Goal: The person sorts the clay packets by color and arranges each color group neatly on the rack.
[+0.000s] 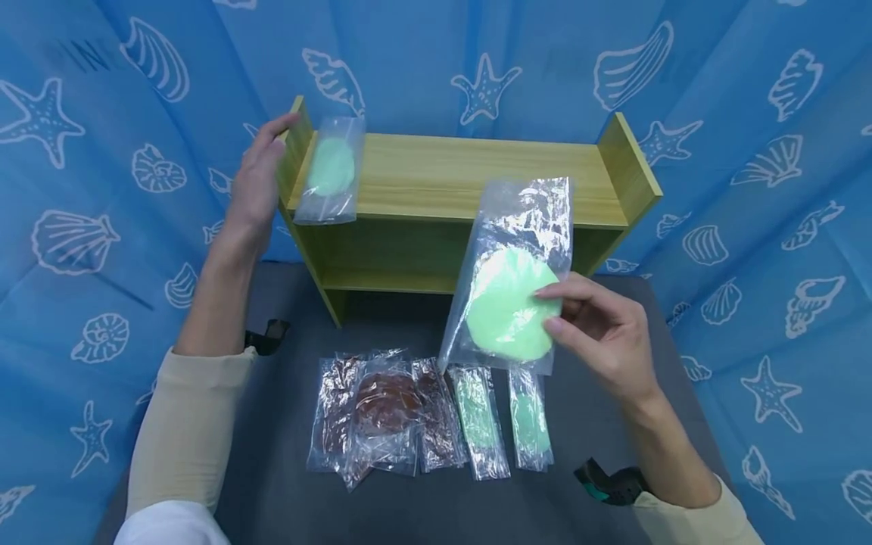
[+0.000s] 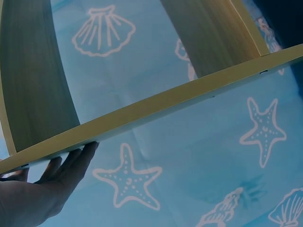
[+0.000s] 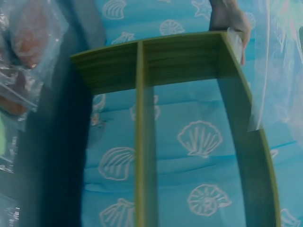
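Observation:
My right hand (image 1: 606, 333) pinches the lower right side of a clear plastic bag (image 1: 521, 216) with a pale green round disc in it, held up in front of the wooden shelf (image 1: 477, 170). In the right wrist view part of that bag (image 3: 279, 90) hangs at the right. With its fingers extended, my left hand (image 1: 255, 178) rests against the outer face of the shelf's left side panel; the left wrist view shows the fingers (image 2: 78, 163) touching that panel. Another bagged green disc (image 1: 331, 166) lies at the left end of the top board.
On the dark grey table (image 1: 286, 507) lie several bags with brown discs (image 1: 387, 405), overlapping. Two groups of green-disc bags (image 1: 475, 416) (image 1: 530, 420) lie to their right. A blue shell-print curtain (image 1: 409, 45) surrounds the table.

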A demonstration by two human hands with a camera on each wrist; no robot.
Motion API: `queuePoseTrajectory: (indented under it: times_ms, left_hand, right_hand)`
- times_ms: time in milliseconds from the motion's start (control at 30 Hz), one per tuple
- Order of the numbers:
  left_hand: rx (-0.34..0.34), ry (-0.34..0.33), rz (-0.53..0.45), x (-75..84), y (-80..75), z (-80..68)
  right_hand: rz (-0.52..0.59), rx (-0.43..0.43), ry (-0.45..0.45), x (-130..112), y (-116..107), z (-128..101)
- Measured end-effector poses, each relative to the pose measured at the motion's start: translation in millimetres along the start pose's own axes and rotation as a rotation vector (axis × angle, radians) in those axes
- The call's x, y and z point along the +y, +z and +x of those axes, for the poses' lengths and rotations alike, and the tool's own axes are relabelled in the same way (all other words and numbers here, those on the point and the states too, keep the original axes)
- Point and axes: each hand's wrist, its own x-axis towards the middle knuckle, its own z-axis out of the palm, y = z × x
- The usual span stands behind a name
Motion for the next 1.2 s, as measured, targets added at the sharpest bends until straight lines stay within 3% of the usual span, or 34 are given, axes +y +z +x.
queuePoseTrajectory:
  times_ms: [233, 533, 667, 1000, 1200]
  left_hand:
    - [0.003, 0.016, -0.003, 0.3, 0.2, 0.2]
    - [-0.003, 0.03, -0.026, -2.1, -0.7, 1.3]
    - [-0.007, 0.035, -0.024, -2.7, -0.9, 2.2]
    - [0.007, 0.029, -0.021, -3.5, -0.4, 1.4]
    - [0.001, 0.029, -0.018, -2.2, 2.4, 0.9]
  right_hand:
    - [-0.122, 0.058, 0.054, -12.6, 1.7, 25.6]
    - [-0.075, 0.137, -0.01, -20.7, 6.6, 50.6]
    - [-0.118, 0.183, -0.014, -21.2, 7.8, 60.3]
    - [-0.236, 0.21, 0.131, 8.9, 2.0, 91.3]
    - [-0.208, 0.212, 0.244, 21.6, 4.8, 106.6]
